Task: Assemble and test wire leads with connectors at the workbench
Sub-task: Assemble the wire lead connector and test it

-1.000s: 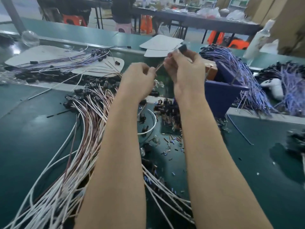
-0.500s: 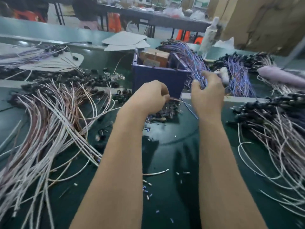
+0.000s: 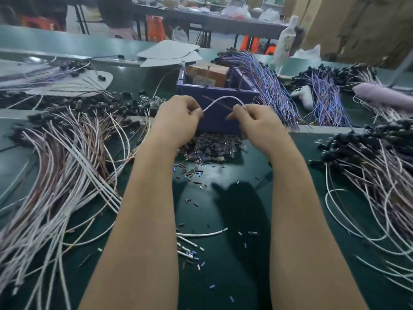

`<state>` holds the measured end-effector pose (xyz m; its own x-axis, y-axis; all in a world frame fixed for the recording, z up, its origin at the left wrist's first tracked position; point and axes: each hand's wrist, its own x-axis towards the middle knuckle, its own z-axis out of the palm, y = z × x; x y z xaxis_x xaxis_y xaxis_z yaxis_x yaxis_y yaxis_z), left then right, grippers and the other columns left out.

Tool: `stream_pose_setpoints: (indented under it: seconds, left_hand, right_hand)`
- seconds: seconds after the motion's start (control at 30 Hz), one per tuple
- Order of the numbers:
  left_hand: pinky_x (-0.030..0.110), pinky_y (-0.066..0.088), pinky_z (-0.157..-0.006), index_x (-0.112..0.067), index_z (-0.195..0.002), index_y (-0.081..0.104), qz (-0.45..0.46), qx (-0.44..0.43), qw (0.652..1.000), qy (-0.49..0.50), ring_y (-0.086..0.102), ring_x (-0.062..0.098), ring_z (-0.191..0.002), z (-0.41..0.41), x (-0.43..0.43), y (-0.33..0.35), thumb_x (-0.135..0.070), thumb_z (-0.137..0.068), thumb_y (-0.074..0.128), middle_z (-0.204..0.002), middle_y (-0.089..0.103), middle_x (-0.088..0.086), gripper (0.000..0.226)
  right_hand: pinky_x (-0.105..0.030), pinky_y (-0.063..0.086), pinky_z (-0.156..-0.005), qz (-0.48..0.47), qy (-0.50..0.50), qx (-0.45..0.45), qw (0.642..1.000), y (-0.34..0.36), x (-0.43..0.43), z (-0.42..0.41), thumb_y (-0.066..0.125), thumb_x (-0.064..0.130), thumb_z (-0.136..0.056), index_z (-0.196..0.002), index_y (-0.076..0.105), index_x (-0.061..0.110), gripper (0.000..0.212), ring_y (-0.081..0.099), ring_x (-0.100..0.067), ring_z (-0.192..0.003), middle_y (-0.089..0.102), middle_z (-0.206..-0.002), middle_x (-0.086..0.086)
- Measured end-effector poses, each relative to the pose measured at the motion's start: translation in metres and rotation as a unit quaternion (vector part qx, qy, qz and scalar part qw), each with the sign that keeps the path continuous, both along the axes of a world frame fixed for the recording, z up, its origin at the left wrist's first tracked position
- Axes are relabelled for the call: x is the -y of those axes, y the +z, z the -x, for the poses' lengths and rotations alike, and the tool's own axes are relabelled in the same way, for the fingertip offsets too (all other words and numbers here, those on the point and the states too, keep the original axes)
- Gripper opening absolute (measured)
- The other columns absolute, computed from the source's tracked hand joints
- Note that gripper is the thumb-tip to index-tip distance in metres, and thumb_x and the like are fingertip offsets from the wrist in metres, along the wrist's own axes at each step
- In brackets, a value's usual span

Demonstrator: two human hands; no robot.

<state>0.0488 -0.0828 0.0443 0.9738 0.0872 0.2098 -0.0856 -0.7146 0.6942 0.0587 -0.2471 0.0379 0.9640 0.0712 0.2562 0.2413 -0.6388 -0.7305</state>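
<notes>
The left hand [image 3: 176,117] and right hand [image 3: 259,126] each pinch one end of the wire lead [image 3: 223,99]. It seems light and springy, so the grip is best near the ends.

Your left hand [image 3: 178,115] and right hand [image 3: 261,124] are bare, with nothing worn on the fingers or the backs that this view shows. Your left forearm [image 3: 143,220] and right forearm [image 3: 297,220] are bare too, uncovered along the whole visible length up to the wrists. Both forearms are slim and smooth and narrow toward the wrists. The knuckles show as low ridges, and a pale fingernail shows on your right hand. Blur hides finer detail.
</notes>
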Motion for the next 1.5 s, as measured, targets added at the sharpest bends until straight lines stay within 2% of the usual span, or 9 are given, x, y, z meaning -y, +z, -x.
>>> stream_pose_setpoints:
  seconds: [0.13,0.3,0.4,0.47,0.57,0.7,0.9,1.23,1.5]
  left_hand:
    - [0.039,0.040,-0.091,-0.019,-0.105,0.066,-0.050,0.089,0.976,0.191,0.053,0.030,-0.112,-0.005,0.001,0.001,-0.032,-0.095,0.050,-0.116,0.058,0.010,0.022]
    - [0.021,0.048,-0.051,-0.001,-0.089,0.064,0.232,-0.093,0.965,0.082,0.063,0.012,-0.054,-0.003,0.003,0.003,-0.047,-0.102,0.025,-0.077,0.070,0.012,0.062]
    - [0.025,0.057,-0.064,-0.002,-0.114,0.051,0.478,-0.094,0.872,0.045,0.068,0.015,-0.072,-0.003,0.013,0.005,-0.039,-0.104,0.025,-0.086,0.069,0.010,0.047]
    - [0.027,0.056,-0.074,-0.006,-0.112,0.049,0.661,-0.016,0.748,0.060,0.066,0.015,-0.075,-0.004,0.007,0.003,-0.026,-0.104,0.031,-0.087,0.067,0.007,0.028]
    - [0.017,0.044,-0.047,-0.008,-0.092,0.051,0.789,0.068,0.597,0.127,0.050,0.007,-0.047,-0.008,-0.020,-0.003,-0.012,-0.102,0.031,-0.069,0.056,0.001,0.023]
    - [0.017,0.020,-0.033,-0.012,-0.073,0.053,0.681,0.046,0.706,0.186,0.025,0.004,-0.030,-0.010,-0.031,-0.011,-0.035,-0.104,0.023,-0.048,0.033,-0.007,0.049]
    - [0.014,0.023,-0.033,-0.011,-0.071,0.056,0.319,-0.127,0.938,-0.039,0.029,0.004,-0.033,-0.008,0.002,-0.021,-0.032,-0.103,0.038,-0.046,0.038,-0.007,0.042]
    - [0.014,0.026,-0.035,-0.012,-0.078,0.059,0.246,-0.165,0.939,-0.173,0.030,0.004,-0.036,-0.006,0.006,-0.023,-0.025,-0.102,0.041,-0.058,0.049,-0.004,0.032]
    - [0.013,0.025,-0.037,-0.012,-0.074,0.056,0.193,-0.156,0.942,-0.224,0.028,0.006,-0.040,0.002,0.000,-0.010,-0.023,-0.101,0.043,-0.051,0.040,-0.007,0.032]
  right_hand:
    - [-0.028,0.030,-0.054,-0.103,0.011,-0.022,0.994,-0.001,-0.004,-0.003,0.041,0.026,-0.102,-0.071,0.063,0.020,0.038,0.035,-0.012,-0.046,0.038,-0.052,0.004]
    - [-0.019,0.024,-0.041,-0.185,0.088,-0.112,0.972,0.005,-0.003,0.001,0.050,0.043,-0.096,-0.075,0.066,0.015,0.039,0.028,-0.007,-0.039,0.031,-0.044,0.013]
    - [-0.020,0.020,-0.040,-0.141,0.158,-0.219,0.952,0.006,-0.006,0.004,0.042,0.056,-0.094,-0.073,0.071,0.013,0.056,0.022,-0.010,-0.042,0.027,-0.047,0.010]
    - [-0.020,0.018,-0.040,-0.084,0.181,-0.248,0.948,0.004,-0.005,0.006,0.039,0.047,-0.099,-0.071,0.070,0.011,0.054,0.022,-0.009,-0.041,0.027,-0.046,0.010]
    - [-0.020,0.020,-0.041,-0.006,0.179,-0.264,0.948,-0.001,-0.002,0.006,0.045,0.039,-0.099,-0.070,0.071,0.012,0.047,0.023,-0.010,-0.042,0.028,-0.048,0.009]
    - [-0.021,0.032,-0.044,-0.113,0.019,-0.237,0.965,-0.006,-0.008,-0.002,0.041,0.034,-0.101,-0.072,0.069,0.013,0.045,0.035,-0.012,-0.046,0.041,-0.054,0.001]
    - [-0.024,0.044,-0.060,-0.262,-0.119,-0.073,0.955,-0.012,-0.021,-0.013,0.036,0.016,-0.102,-0.078,0.053,0.015,0.030,0.054,-0.013,-0.064,0.049,-0.068,0.001]
    - [-0.019,0.032,-0.057,-0.357,-0.082,-0.052,0.929,-0.018,-0.034,-0.010,0.056,0.029,-0.095,-0.089,0.069,0.008,0.025,0.040,-0.006,-0.059,0.045,-0.043,0.018]
    - [-0.014,0.033,-0.053,-0.376,-0.080,-0.049,0.922,-0.018,-0.027,-0.007,0.058,0.017,-0.094,-0.075,0.068,0.015,0.021,0.041,0.000,-0.054,0.062,-0.071,0.007]
